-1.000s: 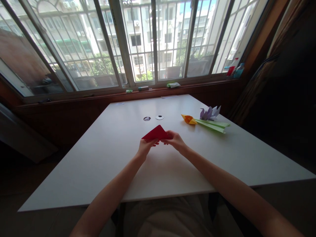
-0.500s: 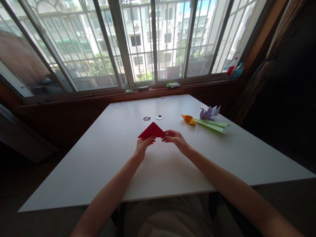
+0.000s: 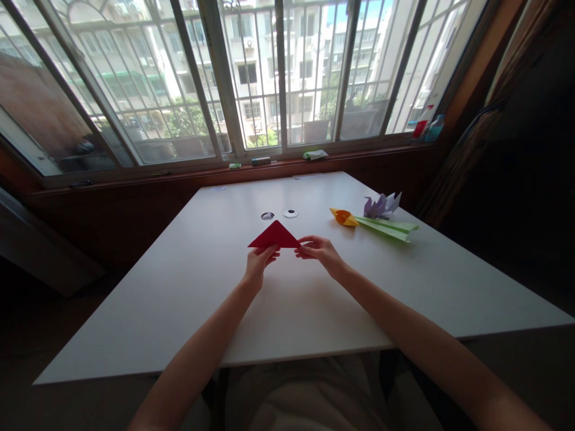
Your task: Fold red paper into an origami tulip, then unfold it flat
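Observation:
A red sheet of paper (image 3: 275,234), folded into a triangle with its point facing away from me, is held up over the table. My left hand (image 3: 260,261) pinches its near edge, thumb on top and fingers beneath. At the triangle's right corner, my right hand (image 3: 318,250) has its thumb and fingers closed on the tip. Just beyond the paper lie two small round pieces, a dark patterned disc (image 3: 268,216) and a white disc with a black spot (image 3: 290,213).
On the table's (image 3: 179,287) right side lie an orange paper flower (image 3: 344,217) with a green paper stem (image 3: 381,228) and a purple origami piece (image 3: 381,205). Small packets (image 3: 315,155) and bottles (image 3: 433,128) stand along the window sill behind.
The red paper and my left hand have shifted slightly left and away from me. More of the near edge shows between my hands. My right hand has barely moved.

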Demonstrator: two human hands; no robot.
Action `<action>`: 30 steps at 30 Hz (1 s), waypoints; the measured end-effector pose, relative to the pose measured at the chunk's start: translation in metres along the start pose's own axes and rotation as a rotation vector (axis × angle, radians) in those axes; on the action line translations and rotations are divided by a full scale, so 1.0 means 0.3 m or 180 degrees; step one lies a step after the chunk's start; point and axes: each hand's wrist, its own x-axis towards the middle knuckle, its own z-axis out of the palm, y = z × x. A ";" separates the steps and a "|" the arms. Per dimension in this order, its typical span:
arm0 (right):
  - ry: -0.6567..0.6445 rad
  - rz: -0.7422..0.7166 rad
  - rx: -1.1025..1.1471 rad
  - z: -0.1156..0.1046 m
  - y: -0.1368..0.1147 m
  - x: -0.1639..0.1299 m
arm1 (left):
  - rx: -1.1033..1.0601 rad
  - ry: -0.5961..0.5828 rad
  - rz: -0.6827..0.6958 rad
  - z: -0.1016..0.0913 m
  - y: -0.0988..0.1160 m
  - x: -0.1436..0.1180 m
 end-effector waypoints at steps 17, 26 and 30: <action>-0.0397 -0.0129 -0.0060 0.017 0.001 -0.002 | 0.0547 -0.0694 0.0184 0.008 -0.004 -0.006; -0.0302 -0.0179 -0.0281 0.028 0.025 0.007 | 0.0653 -0.0589 0.0416 0.021 0.005 -0.021; -0.0171 -0.0320 -0.0343 0.024 0.034 0.015 | 0.0763 -0.0788 0.0583 0.026 0.012 -0.031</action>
